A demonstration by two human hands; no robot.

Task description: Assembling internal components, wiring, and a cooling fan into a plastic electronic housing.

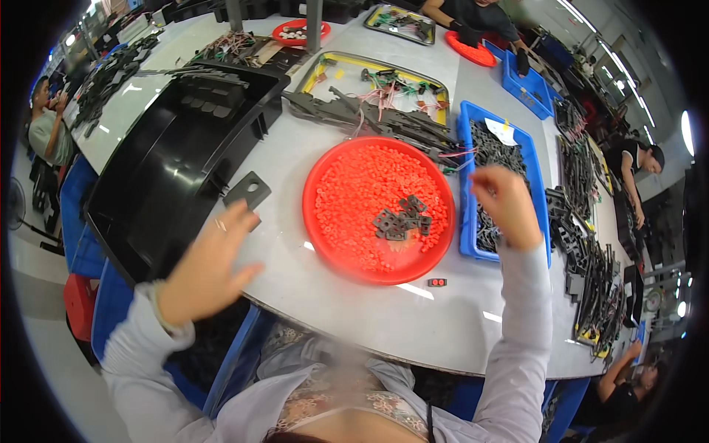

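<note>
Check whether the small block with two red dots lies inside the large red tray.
No, the block lies on the tabletop outside the tray.

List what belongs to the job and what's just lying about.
Likely in use:
holed black plate, by the left hand
blue bin, by the right hand
red tray with red rings and dark pieces
small block with two red spots

Apparently lying about:
metal tray with wires
red dish by the post
large black tub, perhaps

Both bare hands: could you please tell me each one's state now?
Left hand: open, fingers by a flat black plate with a round hole.
Right hand: fingers curled; cannot tell whether closed or holding anything.
</note>
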